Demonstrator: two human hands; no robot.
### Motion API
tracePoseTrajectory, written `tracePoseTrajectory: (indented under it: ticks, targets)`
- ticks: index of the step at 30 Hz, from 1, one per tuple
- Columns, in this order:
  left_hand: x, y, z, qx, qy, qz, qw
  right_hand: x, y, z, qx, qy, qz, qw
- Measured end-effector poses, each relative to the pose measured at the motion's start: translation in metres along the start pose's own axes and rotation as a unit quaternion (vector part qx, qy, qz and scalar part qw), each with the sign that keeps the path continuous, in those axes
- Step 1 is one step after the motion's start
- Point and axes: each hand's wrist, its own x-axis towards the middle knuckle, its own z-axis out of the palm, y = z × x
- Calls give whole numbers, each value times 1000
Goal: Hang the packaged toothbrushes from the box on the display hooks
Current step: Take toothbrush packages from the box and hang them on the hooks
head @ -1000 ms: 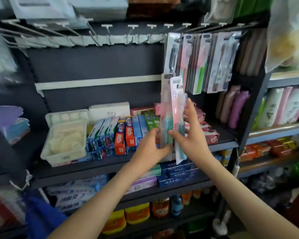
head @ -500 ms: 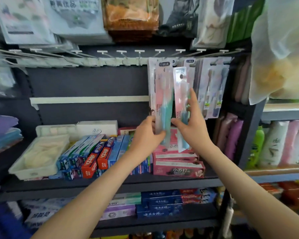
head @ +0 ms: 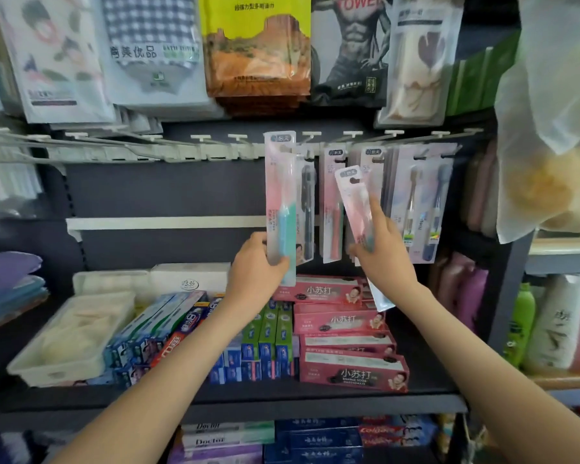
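Note:
My left hand (head: 255, 272) grips the bottom of a pink and teal packaged toothbrush (head: 280, 195), held upright with its top at the row of white display hooks (head: 238, 139). My right hand (head: 382, 256) holds a second pink toothbrush pack (head: 355, 202), tilted left, its top below the hooks and in front of packs that hang there. Several hung toothbrush packs (head: 416, 195) fill the hooks to the right. The box is not in view.
Several bare hooks (head: 114, 142) run left along the rail. Towel packs (head: 255, 48) hang above. The shelf (head: 282, 396) below carries toothpaste boxes (head: 345, 329) and a white tray (head: 64, 346). A plastic bag (head: 556, 112) hangs at the right.
Both hands rose with their packs. The left pack went up to hook height and the hands moved apart; the right pack now tilts left. The view also tipped upward.

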Motion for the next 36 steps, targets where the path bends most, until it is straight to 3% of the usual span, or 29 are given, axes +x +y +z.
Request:
tracePoseTrajectory:
  ticks: [5, 11, 18, 23, 26, 29, 33, 36]
  targets:
    - [6, -9, -1, -4, 5, -2, 1000, 18, 0, 6, -80, -4, -59, 995]
    - [10, -6, 5, -1, 16, -3, 1000, 46, -11, 16, -139, 8, -14, 990]
    - [3, -9, 1, 19, 16, 1, 1000, 58, -14, 34, -99, 59, 32, 993]
    - [1, -17, -3, 34, 2, -18, 999, 65, -18, 37, -83, 28, 43, 995]
    - [-3, -14, -1, 40, 0, -9, 999, 62, -25, 42, -36, 4, 62, 997]
    - [-7, -10, 2, 43, 4, 12, 999, 47, -36, 43, 14, 43, 49, 998]
    - [-9, -1, 8, 74, 11, 45, 996, 18, -56, 41, 198, 54, 18, 978]
    - [-13, 9, 16, 112, 19, 94, 989, 0, -69, 41, 223, 33, 0, 974]
